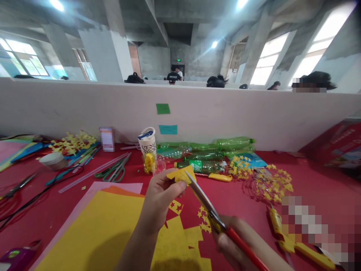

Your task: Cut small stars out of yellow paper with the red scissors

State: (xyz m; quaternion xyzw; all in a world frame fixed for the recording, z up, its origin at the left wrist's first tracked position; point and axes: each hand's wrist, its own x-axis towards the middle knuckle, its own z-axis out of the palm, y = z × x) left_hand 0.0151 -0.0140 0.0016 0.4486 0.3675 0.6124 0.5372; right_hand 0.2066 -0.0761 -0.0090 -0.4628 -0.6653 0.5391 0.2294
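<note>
Between the thumb and fingers of my left hand (pixel 166 195) is a small piece of yellow paper (pixel 180 175), held up above the table. My right hand (pixel 237 237) grips a pair of red-handled scissors (pixel 207 203), whose blades point up and left with the tips at the paper. Under my hands lie yellow paper offcuts (pixel 176 242) with cut edges, a strip with star-shaped holes (pixel 176 207) and a few small yellow stars (pixel 203 218). A large yellow sheet (pixel 96 226) rests at the left on orange and pink sheets.
Green plastic bottles (pixel 208 155) lie along the white partition (pixel 84 109), beside a white cup (pixel 147 145). A yellow utility knife (pixel 220 177) and strings of yellow stars (pixel 275 184) are right of centre. A yellow glue gun (pixel 287 241) lies right; green-handled scissors (pixel 115 171) lie left.
</note>
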